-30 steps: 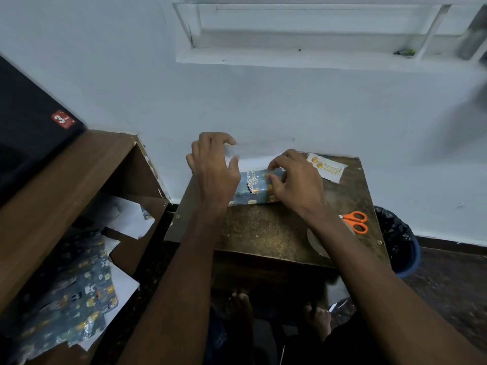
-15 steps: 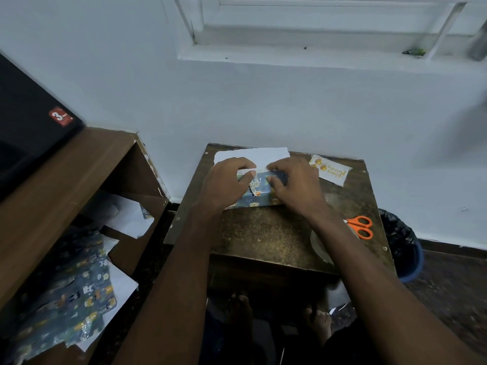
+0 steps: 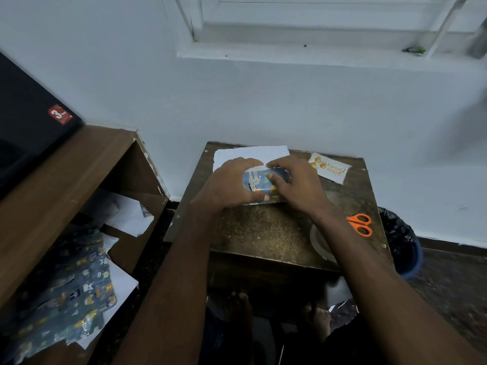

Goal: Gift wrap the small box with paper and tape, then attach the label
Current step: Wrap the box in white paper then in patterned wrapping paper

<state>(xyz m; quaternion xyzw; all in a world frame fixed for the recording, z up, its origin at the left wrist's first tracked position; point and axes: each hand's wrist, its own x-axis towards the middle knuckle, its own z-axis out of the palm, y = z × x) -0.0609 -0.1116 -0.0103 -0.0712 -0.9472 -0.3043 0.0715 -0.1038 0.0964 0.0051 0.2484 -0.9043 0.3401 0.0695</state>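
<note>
A small box (image 3: 257,181), partly covered in blue animal-print wrapping paper, sits at the far middle of a small brown table (image 3: 263,230). The paper's white underside (image 3: 250,154) lies flat behind the box. My left hand (image 3: 229,185) grips the box's left end, thumb along the near edge. My right hand (image 3: 297,183) holds the right end, with its thumb pressing the top of the wrapped box. A white label (image 3: 329,168) with gold print lies at the far right of the table. A roll of clear tape (image 3: 320,243) shows near my right forearm.
Orange-handled scissors (image 3: 361,225) lie at the table's right edge. A blue bin with a black liner (image 3: 403,241) stands to the right on the floor. A wooden shelf unit (image 3: 66,180) on the left holds spare wrapping paper (image 3: 71,291) and white scraps. My bare feet are under the table.
My left hand came down from above the box and now grips its left end. The white paper flap behind the box came into view. My right hand stayed on the right end.
</note>
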